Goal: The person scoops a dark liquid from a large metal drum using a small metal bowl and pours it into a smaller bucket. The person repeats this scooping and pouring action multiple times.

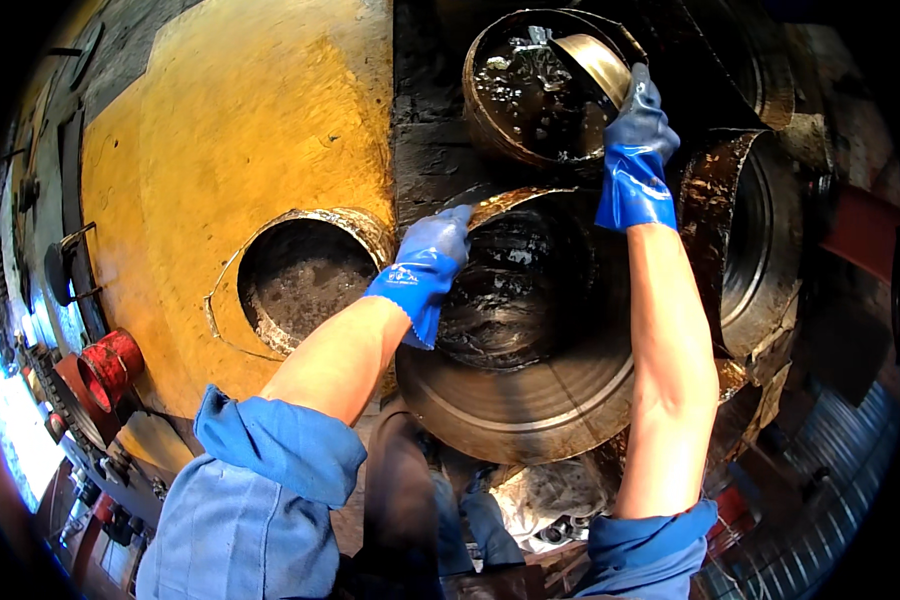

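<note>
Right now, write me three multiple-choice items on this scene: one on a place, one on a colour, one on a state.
1. Where is the right hand?
A. at the can of dark grease
B. on the red cup
C. in the round hole

2. What colour are the gloves?
A. green
B. blue
C. white

3. What is the left hand doing?
A. hanging free
B. gripping the rim of the large greasy ring
C. resting flat on the yellow panel

Answers: 1 A, it holds a metal scoop in the can; 2 B, both gloves are blue; 3 B, its fingers close on the ring's upper edge.
</note>
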A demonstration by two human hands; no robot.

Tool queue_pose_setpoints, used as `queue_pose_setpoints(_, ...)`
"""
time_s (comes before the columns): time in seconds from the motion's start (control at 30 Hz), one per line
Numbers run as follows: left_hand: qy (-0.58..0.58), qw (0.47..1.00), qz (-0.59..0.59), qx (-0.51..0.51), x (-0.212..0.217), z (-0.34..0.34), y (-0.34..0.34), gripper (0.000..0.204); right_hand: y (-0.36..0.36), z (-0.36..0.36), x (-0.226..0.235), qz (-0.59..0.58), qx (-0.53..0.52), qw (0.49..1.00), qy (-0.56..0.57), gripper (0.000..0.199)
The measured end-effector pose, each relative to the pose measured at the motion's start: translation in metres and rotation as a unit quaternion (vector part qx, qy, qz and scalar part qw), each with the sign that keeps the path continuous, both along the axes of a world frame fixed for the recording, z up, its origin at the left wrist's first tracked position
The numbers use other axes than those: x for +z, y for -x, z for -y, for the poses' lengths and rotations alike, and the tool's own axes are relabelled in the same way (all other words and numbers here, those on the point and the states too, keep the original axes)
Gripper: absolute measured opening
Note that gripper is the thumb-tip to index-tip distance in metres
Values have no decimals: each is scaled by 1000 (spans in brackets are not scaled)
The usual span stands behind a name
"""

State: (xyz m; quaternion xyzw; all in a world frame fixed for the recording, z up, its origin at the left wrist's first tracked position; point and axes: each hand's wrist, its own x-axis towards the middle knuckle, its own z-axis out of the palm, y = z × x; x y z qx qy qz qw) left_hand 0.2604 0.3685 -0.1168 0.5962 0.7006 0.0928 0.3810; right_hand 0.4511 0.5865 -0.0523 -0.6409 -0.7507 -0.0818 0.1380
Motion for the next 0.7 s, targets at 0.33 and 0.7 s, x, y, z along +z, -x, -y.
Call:
queue_pose_setpoints(0.33, -23, 999, 32, -5, -13, 2, 7, 32, -91, 64, 0, -275, -295, 903, 146, 27)
queue_pose_setpoints(0.7, 12, 1000, -2, -28, -20, -6, -3, 43, -216, 335, -176, -374, -377, 810, 247, 22)
